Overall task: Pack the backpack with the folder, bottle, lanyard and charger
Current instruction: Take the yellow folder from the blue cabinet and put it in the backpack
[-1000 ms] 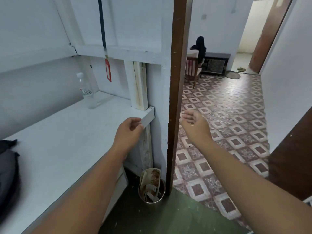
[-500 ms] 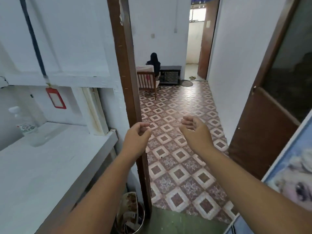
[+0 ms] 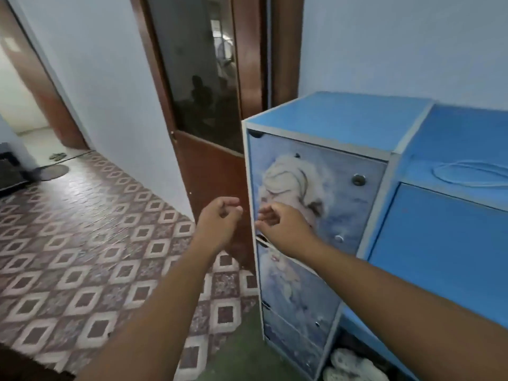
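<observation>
A thin white cable [image 3: 467, 176], possibly the charger's, lies looped on the lower blue desk top at the right. My left hand [image 3: 220, 220] hangs in front of the brown door with fingers loosely curled and holds nothing. Just right of it, my right hand [image 3: 284, 228] is raised before the blue cabinet's picture front, fingers relaxed and empty. Both hands are well left of the cable. The backpack, bottle, lanyard and folder are out of view.
A blue cabinet [image 3: 338, 122] with drawers and round knobs stands right in front of me, joined to a blue desk [image 3: 445, 243]. A brown door with a dark glass pane [image 3: 209, 166] stands open beside it. The patterned tile floor [image 3: 82, 243] runs left toward a doorway.
My view has swung right, from the white shelf with the bottle and lanyard, past the doorway, to the blue cabinet. Both hands stayed raised and empty in front of me.
</observation>
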